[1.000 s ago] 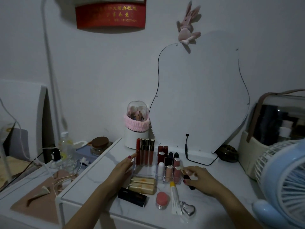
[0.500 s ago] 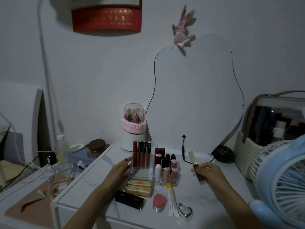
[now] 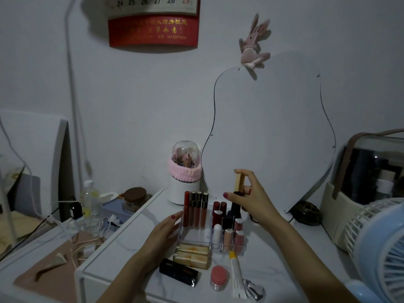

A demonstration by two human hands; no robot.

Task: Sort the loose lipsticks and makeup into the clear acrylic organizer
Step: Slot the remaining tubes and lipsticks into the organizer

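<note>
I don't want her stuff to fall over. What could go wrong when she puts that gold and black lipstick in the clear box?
The right hand pinches the gold-and-black lipstick upright over the back slots of the acrylic organizer, which look nearly full; it might bump the standing red lipsticks and tip them. The left hand only rests flat against the organizer's side, so a hard push could slide it.

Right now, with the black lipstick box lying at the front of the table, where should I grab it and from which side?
Take the black lipstick box across its two long sides near the middle, coming down from above. It lies flat and slanted, clear of the left hand, with the gold tubes close behind, so a front or top approach looks easiest.
</note>
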